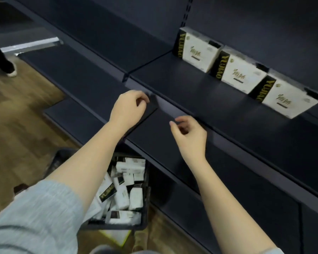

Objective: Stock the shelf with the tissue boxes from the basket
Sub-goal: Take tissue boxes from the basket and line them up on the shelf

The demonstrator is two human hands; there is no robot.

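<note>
Grey sleeve [31, 215] at 8 o'clock sits closest to my lens, covering the left upper arm. Beyond it, at 6 o'clock, I note the black basket [145, 208] on the wooden floor [17, 143], holding jumbled tissue boxes [134, 197]. My left hand [128, 108] hangs at centre, fingers loosely curled, grasping nothing, in front of the shelf [182, 85] edge. My right hand [189, 135] hovers just beside it toward 3 o'clock, likewise loosely curled and empty. Three stocked boxes [240, 71] stand in a row at 2 o'clock at the shelf's back. Another person's leg [2, 57] shows at 10 o'clock.
</note>
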